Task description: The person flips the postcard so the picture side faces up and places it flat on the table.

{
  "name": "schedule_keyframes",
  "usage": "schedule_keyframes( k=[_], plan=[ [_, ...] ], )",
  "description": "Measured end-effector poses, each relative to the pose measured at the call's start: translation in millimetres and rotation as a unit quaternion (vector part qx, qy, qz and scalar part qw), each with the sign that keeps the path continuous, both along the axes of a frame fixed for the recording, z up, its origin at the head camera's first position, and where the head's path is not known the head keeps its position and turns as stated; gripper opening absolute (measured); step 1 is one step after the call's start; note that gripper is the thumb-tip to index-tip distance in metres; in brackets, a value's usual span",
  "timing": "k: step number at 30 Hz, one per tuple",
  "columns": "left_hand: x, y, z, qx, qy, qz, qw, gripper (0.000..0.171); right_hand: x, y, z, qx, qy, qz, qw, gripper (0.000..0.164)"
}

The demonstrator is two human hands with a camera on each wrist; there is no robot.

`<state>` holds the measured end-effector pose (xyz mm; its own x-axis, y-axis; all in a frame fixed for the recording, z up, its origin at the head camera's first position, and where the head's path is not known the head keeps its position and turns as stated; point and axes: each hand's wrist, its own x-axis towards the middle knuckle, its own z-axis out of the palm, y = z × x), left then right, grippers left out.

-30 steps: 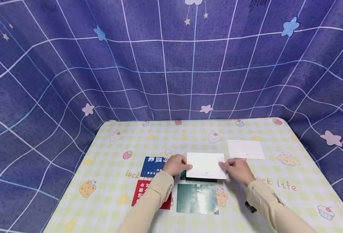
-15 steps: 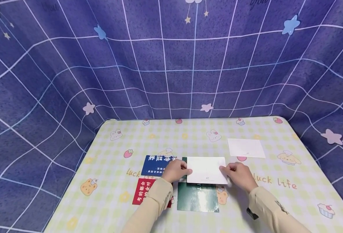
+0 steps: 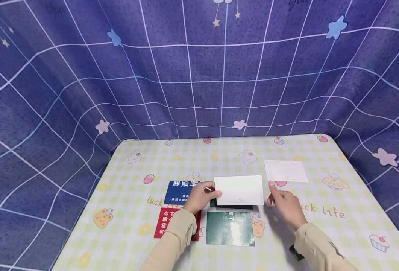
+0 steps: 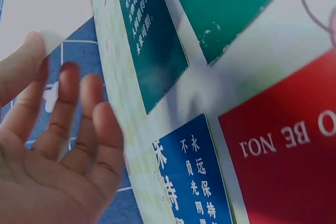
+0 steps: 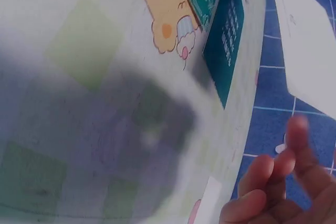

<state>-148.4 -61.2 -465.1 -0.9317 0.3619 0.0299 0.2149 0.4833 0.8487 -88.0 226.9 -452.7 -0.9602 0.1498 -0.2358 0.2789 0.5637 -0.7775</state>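
Note:
A white card (image 3: pixel 238 191) with a small mark near its lower edge is held above the table. My left hand (image 3: pixel 200 196) pinches its left edge between thumb and fingers; the left wrist view shows the thumb on the card (image 4: pixel 47 9), the other fingers loosely spread. My right hand (image 3: pixel 284 204) is off the card's right edge, fingers relaxed and holding nothing. Beneath the white card lies a dark green card (image 3: pixel 233 206), mostly hidden in the head view. A second green card (image 3: pixel 230 229), glossy with white writing, lies nearer to me.
Left of the green cards lie a blue card (image 3: pixel 175 192) and a red card (image 3: pixel 165 222), both partly covered by my left arm. Another white card (image 3: pixel 286 171) lies at the back right. A blue grid-patterned curtain (image 3: pixel 206 94) hangs behind the patterned tablecloth (image 3: pixel 125 195).
My right hand has let go of the white card and moved right. The white card, still in my left hand, dipped toward me and then rose back over the dark green card.

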Motion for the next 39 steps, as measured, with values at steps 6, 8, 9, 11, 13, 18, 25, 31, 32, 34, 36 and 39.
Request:
schedule_keyframes(
  k=[6, 8, 9, 11, 13, 18, 25, 31, 32, 34, 36, 39],
  plan=[
    [4.1, 3.2, -0.6, 0.001, 0.069, 0.003, 0.9976, 0.018, -1.4, -3.7, 2.5, -0.076, -0.032, 0.005, 0.997, 0.082],
    [6.2, 4.1, -0.4, 0.000, 0.093, 0.004, 0.9957, 0.018, -1.9, -3.2, 1.9, -0.088, -0.039, 0.009, 0.995, 0.077],
    [7.5, 4.4, -0.3, 0.001, 0.106, 0.005, 0.9944, 0.018, -2.0, -2.5, 1.5, -0.095, -0.041, 0.010, 0.995, 0.073],
    [10.2, 4.0, -0.3, 0.001, 0.121, 0.009, 0.9926, 0.013, -2.7, -1.5, 0.5, -0.111, -0.047, 0.012, 0.993, 0.065],
    [12.1, 4.7, -0.2, -0.005, 0.131, 0.009, 0.9914, 0.007, -2.9, 0.9, -0.9, -0.129, -0.049, 0.012, 0.990, 0.058],
    [15.1, 6.2, 1.1, -0.018, 0.102, 0.009, 0.9946, 0.017, -1.8, 5.8, -3.0, -0.163, -0.039, 0.004, 0.986, 0.049],
    [18.9, 10.9, 0.5, -0.050, 0.076, 0.021, 0.9956, 0.024, -1.4, 9.1, -5.6, -0.172, -0.022, 0.000, 0.985, 0.041],
    [20.0, 10.3, 0.2, -0.102, 0.047, 0.024, 0.9933, 0.027, -1.5, 6.8, -6.9, -0.174, -0.020, -0.011, 0.985, 0.037],
    [19.9, 9.8, 0.4, -0.107, 0.042, 0.017, 0.9932, 0.028, -1.8, 6.7, -7.5, -0.173, -0.019, -0.011, 0.985, 0.037],
    [19.8, 8.4, 1.2, -0.113, 0.033, -0.001, 0.9931, 0.027, -2.5, 6.6, -8.9, -0.170, -0.015, -0.010, 0.985, 0.038],
    [19.5, 7.3, 2.1, -0.111, 0.021, -0.013, 0.9935, 0.025, -2.7, 6.1, -9.7, -0.167, -0.011, -0.010, 0.986, 0.038],
    [19.0, 7.3, 4.7, -0.098, 0.004, -0.014, 0.9950, 0.023, -3.0, 5.4, -9.9, -0.167, -0.008, -0.014, 0.986, 0.039]
  ],
)
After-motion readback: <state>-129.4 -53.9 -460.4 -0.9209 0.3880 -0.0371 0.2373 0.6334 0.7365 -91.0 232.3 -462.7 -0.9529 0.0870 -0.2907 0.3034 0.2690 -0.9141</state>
